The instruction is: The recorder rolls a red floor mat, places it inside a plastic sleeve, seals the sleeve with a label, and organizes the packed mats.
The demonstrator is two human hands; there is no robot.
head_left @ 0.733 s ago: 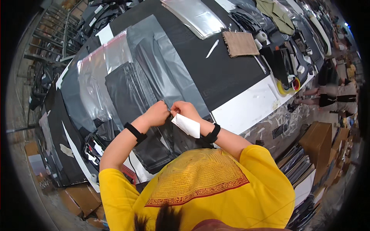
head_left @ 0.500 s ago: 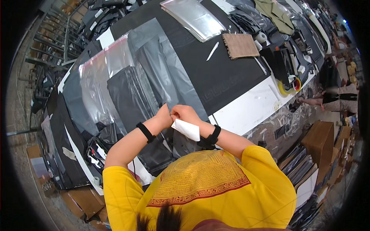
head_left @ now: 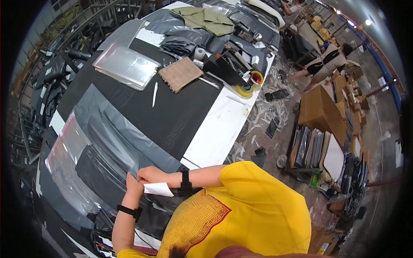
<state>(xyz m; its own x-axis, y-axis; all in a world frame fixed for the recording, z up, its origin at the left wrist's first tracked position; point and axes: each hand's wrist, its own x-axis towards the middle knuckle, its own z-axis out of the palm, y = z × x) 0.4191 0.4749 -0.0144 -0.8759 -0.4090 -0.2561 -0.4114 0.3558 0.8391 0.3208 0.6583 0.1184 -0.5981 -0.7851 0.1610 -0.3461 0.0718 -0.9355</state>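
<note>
Pinched fingertips meet: the right hand closes on a white slip, the left hand close against it.
The slip juts out at five o'clock from the right hand, probably tucked under the palm to leave thumb and forefinger free; what sits between the left fingertips I cannot tell. Both hands work over the near edge of the dark plastic sheets, which spread toward eleven o'clock, likely laid flat to stay within reach. Clear plastic film lies between nine and ten. A stack of clear bags at twelve, a brown woven mat at one and a yellow tape roll between one and two sit well apart, perhaps to keep the working spot uncluttered.
</note>
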